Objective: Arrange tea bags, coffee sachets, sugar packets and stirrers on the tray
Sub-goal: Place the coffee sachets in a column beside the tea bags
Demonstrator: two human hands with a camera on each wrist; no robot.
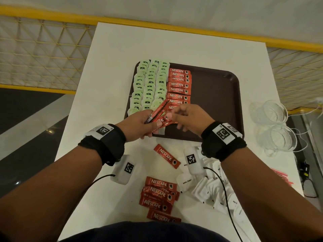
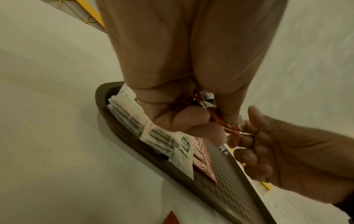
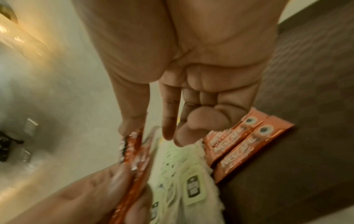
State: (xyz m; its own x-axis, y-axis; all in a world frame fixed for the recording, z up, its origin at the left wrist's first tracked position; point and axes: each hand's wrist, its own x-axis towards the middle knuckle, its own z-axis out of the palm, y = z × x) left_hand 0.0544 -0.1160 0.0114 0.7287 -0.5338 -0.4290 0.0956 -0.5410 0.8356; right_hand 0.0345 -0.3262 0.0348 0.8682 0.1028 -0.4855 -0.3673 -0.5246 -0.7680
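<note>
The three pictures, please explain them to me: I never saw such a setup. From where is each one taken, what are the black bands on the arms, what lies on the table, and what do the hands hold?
No machine here: a person works with bare hands. The big picture comes from a camera on the head, looking down. The two close pictures come from cameras in the black wrist bands, looking along each hand.

On the white table stands a brown tray with green tea bags and a column of red coffee sachets. Nearer the person lie loose coffee sachets and white sugar packets.

The left hand grips a bundle of sachets; the right hand pinches one end of it.
</note>
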